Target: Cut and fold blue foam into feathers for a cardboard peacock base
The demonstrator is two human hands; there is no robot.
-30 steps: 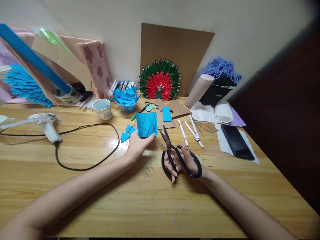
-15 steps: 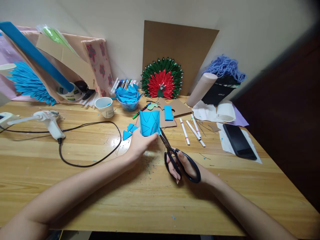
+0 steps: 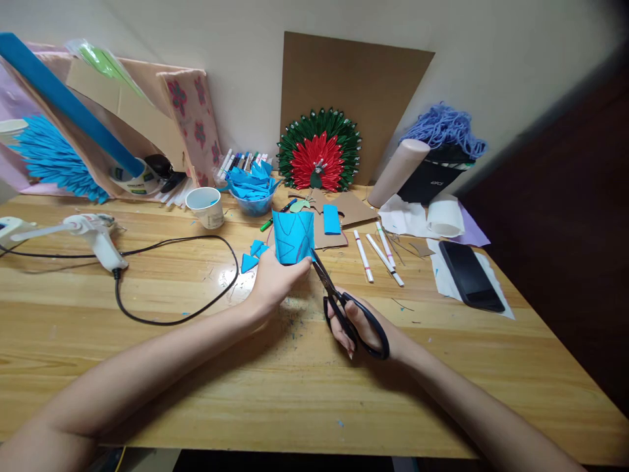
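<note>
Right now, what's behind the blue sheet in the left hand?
Cardboard shows past its right edge, a green cutout above it, and a marker by its top-left corner. Whatever lies directly behind the sheet and left hand is covered.

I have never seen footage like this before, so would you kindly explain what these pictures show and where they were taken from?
There is no machine: these are a person's bare hands, seen by one head-worn camera looking forward and down. The left hand holds a blue sheet with lines drawn on it; the right hand holds black-handled scissors, their tips at the sheet's lower right edge. On the wooden table are a glue gun, white markers, a smartphone, a paper cup and a bowl of blue pieces.
</note>
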